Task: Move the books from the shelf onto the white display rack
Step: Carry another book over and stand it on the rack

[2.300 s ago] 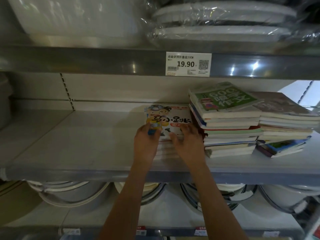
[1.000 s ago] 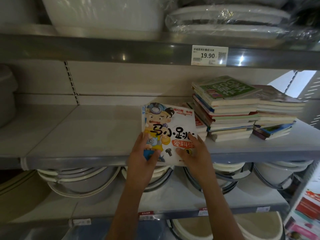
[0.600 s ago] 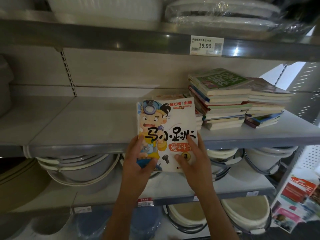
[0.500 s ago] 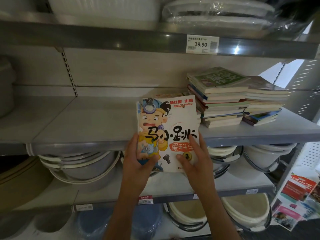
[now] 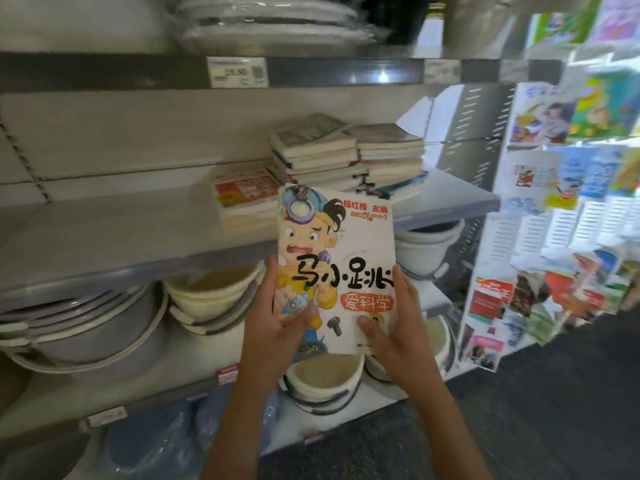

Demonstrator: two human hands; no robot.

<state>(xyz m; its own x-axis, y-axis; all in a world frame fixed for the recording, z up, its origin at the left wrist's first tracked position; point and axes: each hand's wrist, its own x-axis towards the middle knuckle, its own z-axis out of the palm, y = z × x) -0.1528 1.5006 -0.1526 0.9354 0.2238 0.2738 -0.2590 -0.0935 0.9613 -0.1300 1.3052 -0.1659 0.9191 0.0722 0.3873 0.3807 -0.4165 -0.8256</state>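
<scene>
A white cartoon-cover book (image 5: 341, 258) stands upright in front of me, off the shelf. My left hand (image 5: 273, 323) grips its lower left edge, thumb on the cover. Its lower right corner is held by my right hand (image 5: 398, 327), thumb also on the cover. Behind it, on the grey shelf (image 5: 104, 237), lies a short pile with a red-and-white cover (image 5: 242, 199) and two taller stacks of books (image 5: 349, 154). The white display rack (image 5: 540, 230), slotted and partly filled with colourful books, stands at the right.
Stacked basins and bowls (image 5: 207, 296) fill the lower shelves, and more wrapped basins (image 5: 270, 26) sit on the top shelf. A price tag (image 5: 237, 71) hangs on the upper shelf edge. Dark floor (image 5: 554, 410) lies in front of the rack.
Both hands lifted the cartoon book off the shelf pile and brought it toward me and to the right. My view has swung right, bringing the white rack into sight.
</scene>
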